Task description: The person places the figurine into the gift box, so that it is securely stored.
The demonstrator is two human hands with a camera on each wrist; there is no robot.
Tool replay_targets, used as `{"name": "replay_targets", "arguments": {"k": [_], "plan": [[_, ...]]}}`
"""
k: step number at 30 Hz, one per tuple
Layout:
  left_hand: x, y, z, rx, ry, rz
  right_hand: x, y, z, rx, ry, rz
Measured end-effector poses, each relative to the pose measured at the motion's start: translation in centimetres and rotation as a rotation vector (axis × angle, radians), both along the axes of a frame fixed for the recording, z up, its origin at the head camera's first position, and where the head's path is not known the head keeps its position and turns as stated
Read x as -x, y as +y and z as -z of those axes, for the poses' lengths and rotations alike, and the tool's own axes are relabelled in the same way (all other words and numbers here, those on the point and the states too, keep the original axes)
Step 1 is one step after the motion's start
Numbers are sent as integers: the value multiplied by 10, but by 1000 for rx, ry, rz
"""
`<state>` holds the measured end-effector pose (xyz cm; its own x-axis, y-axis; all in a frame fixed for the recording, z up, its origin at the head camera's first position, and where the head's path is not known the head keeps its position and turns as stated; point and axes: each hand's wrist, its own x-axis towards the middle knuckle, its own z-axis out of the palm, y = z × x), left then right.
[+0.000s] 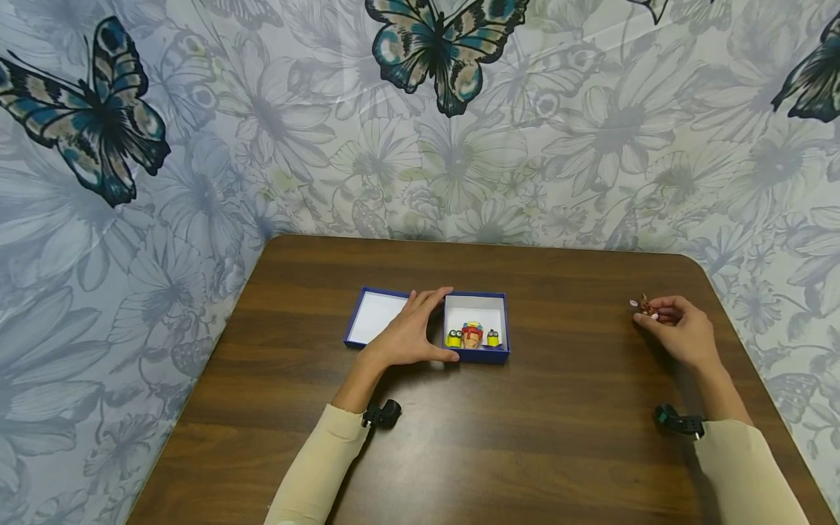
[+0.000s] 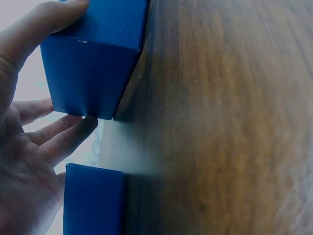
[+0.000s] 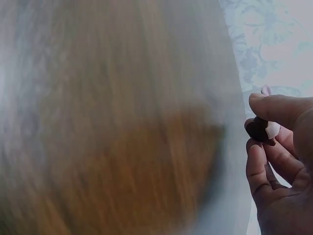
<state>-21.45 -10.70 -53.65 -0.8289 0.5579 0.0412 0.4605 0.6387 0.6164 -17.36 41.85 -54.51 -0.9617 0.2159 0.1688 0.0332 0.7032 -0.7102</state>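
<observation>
My left hand spans the left side of a small blue box with a white inside, thumb at its near wall and fingers at the far one. In the left wrist view the thumb presses one face of the box and fingertips meet its far edge. Inside stand a red-and-tan figurine and two small yellow figurines, one left and one right. Over the table's right side, my right hand pinches a small brown figurine with pale parts, partly hidden by fingers.
A blue-rimmed box lid, white inside, lies left of the box, partly behind my left hand. The brown wooden table has its right edge close to my right hand. Behind it hangs a flower-and-butterfly wall covering.
</observation>
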Motion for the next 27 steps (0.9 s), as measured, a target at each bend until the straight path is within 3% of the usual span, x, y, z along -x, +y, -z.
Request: {"name": "replay_targets", "arguments": {"k": [13, 19, 27], "plan": [[-1, 1, 0, 0, 2, 2, 0, -6, -3, 52, 53, -88], [-1, 1, -1, -3, 0, 7, -1, -9, -4, 50, 38, -80], [0, -1, -1, -10, 2, 6, 0, -13, -1, 134, 15, -84]]}}
